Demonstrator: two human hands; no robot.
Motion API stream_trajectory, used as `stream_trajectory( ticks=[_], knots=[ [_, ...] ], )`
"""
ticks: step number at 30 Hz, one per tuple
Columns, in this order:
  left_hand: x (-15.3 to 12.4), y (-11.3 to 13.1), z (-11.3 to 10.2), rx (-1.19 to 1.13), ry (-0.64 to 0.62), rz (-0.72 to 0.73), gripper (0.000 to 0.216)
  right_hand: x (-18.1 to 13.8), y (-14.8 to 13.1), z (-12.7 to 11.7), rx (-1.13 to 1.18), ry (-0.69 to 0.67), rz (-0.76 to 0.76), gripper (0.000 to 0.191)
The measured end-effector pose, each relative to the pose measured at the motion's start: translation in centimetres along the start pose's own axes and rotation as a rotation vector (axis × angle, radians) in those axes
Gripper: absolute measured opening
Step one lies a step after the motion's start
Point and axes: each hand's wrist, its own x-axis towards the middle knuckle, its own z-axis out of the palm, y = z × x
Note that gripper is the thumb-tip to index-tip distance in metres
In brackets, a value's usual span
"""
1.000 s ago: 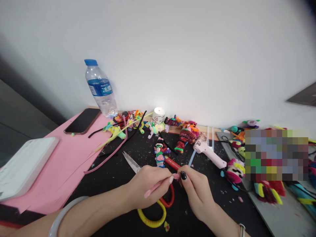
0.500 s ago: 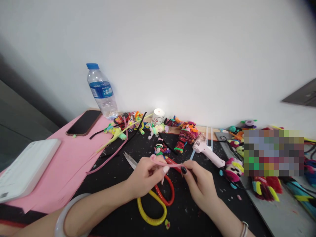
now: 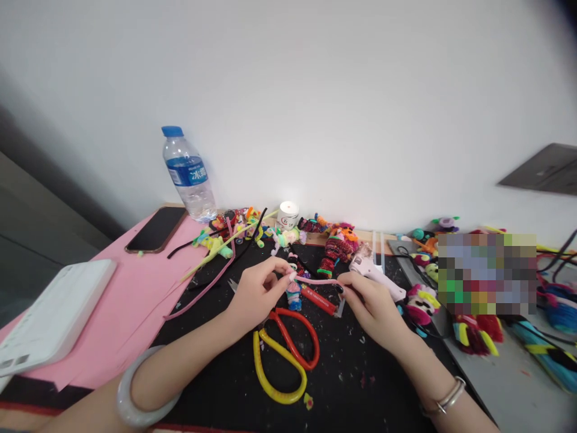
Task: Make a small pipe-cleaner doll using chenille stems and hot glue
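A pink pipe cleaner (image 3: 318, 281) runs nearly level between my hands. My left hand (image 3: 261, 294) pinches one end between thumb and fingers, which hide that end. Farther right, my right hand (image 3: 372, 307) is closed on the other end. Below them lie scissors (image 3: 285, 397) with one yellow and one red handle, the blades partly behind my left hand. A red utility knife (image 3: 319, 300) lies just under the pipe cleaner. Beside it is a small pipe-cleaner figure (image 3: 294, 297) with a blue lower part. Behind my right hand rests a pale pink glue gun (image 3: 382, 281).
Along the wall stand a water bottle (image 3: 192, 174), a white paper roll (image 3: 288, 213) and several fuzzy figures (image 3: 334, 246). Pink paper (image 3: 126, 300) on the left bears a phone (image 3: 157, 230) and a white device (image 3: 58, 316). More figures lie on a grey board (image 3: 491, 385) at right.
Both hands have moved up and away from the scissors handles. The curled pipe-cleaner end that stuck up is now within my left fingers. The utility knife shows more fully.
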Motion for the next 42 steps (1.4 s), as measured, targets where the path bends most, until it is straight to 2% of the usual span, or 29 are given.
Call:
stream_trajectory(
  ticks=[4,6,8,11,14,16,18,20,22,26,29,32,35,39,42],
  knots=[
    [0.7,0.0,-0.8,-0.027,0.060,-0.049,0.015,0.6,0.7,-1.1,-0.034,0.021,0.228,0.004],
    [1.1,-0.1,-1.4,-0.043,0.120,-0.029,0.015,0.4,0.8,-1.9,-0.135,0.054,0.286,0.010],
    [1.5,-0.1,-2.0,-0.072,0.165,-0.010,0.015,0.0,0.4,-2.5,-0.204,0.064,0.284,0.021],
    [1.9,-0.1,-2.5,-0.095,0.197,0.011,0.016,-0.5,-1.3,-2.4,-0.219,-0.012,0.220,0.034],
    [1.9,0.1,-2.4,-0.141,0.191,-0.009,0.016,-0.8,-3.9,-0.7,-0.161,-0.214,0.194,0.038],
    [1.9,0.4,-2.3,-0.180,0.187,-0.033,0.016,-0.8,-5.7,1.1,-0.153,-0.299,0.182,0.026],
    [1.8,0.6,-2.2,-0.231,0.188,-0.054,0.016,-0.6,-7.4,3.1,-0.219,-0.361,0.182,0.006],
    [1.9,0.6,-2.2,-0.291,0.192,-0.069,0.017,-0.5,-8.7,4.9,-0.305,-0.433,0.125,0.032],
    [2.0,0.4,-2.3,-0.348,0.201,-0.078,0.017,-0.2,-9.6,6.2,-0.338,-0.475,0.146,0.051],
    [2.2,0.2,-2.7,-0.451,0.237,-0.092,0.017,0.3,-10.2,7.1,-0.351,-0.529,0.317,0.058],
    [2.4,0.6,-3.2,-0.614,0.236,-0.133,0.016,0.1,-9.3,6.3,-0.256,-0.461,0.352,0.041],
    [2.8,1.1,-3.9,-0.861,0.177,-0.246,0.016,-0.3,-7.7,4.8,-0.157,-0.397,0.371,0.008],
    [3.1,1.4,-4.9,-1.090,0.100,-0.380,0.015,-0.7,-6.2,2.9,0.035,-0.433,0.422,0.014],
    [3.3,1.6,-6.3,-1.307,-0.001,-0.440,0.023,-1.1,-4.9,0.8,0.494,-0.444,0.538,0.016],
    [3.3,1.6,-6.8,-1.402,-0.051,-0.452,0.027,-1.4,-4.2,-0.1,0.667,-0.392,0.594,0.011]
  ],
)
